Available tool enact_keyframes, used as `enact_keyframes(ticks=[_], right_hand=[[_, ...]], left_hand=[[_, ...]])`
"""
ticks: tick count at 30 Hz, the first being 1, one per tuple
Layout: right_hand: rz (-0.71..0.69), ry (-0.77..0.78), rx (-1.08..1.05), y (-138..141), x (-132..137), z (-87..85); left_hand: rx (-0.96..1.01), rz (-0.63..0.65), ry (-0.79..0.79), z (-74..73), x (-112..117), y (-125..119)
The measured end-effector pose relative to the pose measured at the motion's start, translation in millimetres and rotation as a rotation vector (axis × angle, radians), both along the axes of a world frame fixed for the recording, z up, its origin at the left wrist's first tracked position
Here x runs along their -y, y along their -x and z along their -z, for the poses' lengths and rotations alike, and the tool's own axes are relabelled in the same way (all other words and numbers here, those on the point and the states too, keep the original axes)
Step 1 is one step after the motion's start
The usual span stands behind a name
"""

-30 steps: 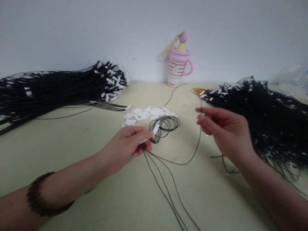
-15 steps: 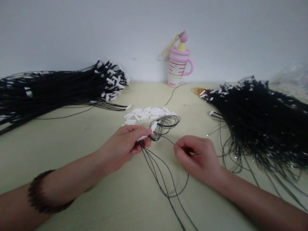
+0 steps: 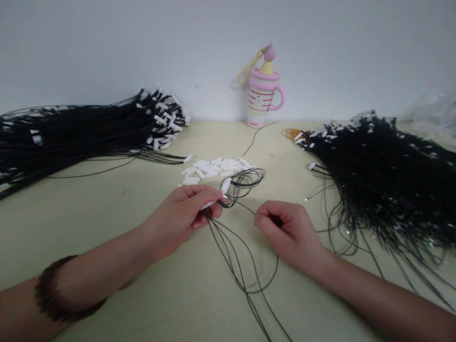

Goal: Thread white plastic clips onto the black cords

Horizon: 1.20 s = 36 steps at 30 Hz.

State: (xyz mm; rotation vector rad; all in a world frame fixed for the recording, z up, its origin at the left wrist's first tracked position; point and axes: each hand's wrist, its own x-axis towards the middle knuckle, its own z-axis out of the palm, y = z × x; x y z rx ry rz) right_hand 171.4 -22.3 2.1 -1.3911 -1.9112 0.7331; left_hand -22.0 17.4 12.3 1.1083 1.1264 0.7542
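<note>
My left hand (image 3: 188, 206) pinches white plastic connectors between thumb and fingers. One white connector (image 3: 225, 185) sticks out past the fingertips, and a second white end shows lower, under the thumb. From the connectors, thin black wires (image 3: 245, 183) loop to the right, and more strands hang down toward the front of the table. My right hand (image 3: 285, 225) is closed in a pinch on one black wire (image 3: 245, 206), which runs taut back to the left hand's fingertips. The wire's end inside the right fingers is hidden.
Loose white connector housings (image 3: 210, 168) lie just beyond my left hand. A bundle of black wires (image 3: 89, 128) with white connectors rests at left, and another wire bundle (image 3: 384, 175) at right. Against the wall stands a pink striped cup (image 3: 261, 97); a clear plastic bag (image 3: 432, 116) sits far right.
The view has shifted slightly. Both hands keep their grips and nearly the same positions, with the wire still stretched between them.
</note>
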Motion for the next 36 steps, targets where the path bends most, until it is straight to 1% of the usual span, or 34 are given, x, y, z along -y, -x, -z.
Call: enact_keyframes(ticks=[4,7,10,14,20,30,33,36], right_hand=[[-0.032,-0.020,0.018,0,-3,3.8],[-0.047,-0.100,0.019,1,-5,6.6],[-0.101,-0.194,0.031,2,-4,8.0],[-0.146,-0.240,0.040,4,-2,8.6],[-0.100,-0.267,0.010,7,-4,10.0],[-0.066,-0.270,-0.032,5,-4,11.1],[-0.076,-0.297,-0.056,5,-5,12.2],[-0.081,-0.343,-0.087,3,-5,8.9]], left_hand=[[-0.066,0.009,-0.049,0.9,2,-2],[-0.154,0.027,-0.097,-0.8,6,-5],[-0.204,0.055,-0.129,-3.1,9,-7],[-0.219,0.072,-0.149,-4.0,10,-7],[-0.237,0.093,-0.180,-4.2,11,-8],[-0.227,0.107,-0.167,-3.7,12,-7],[-0.220,0.115,-0.167,-2.6,11,-7],[-0.209,0.107,-0.161,-1.0,10,-6]])
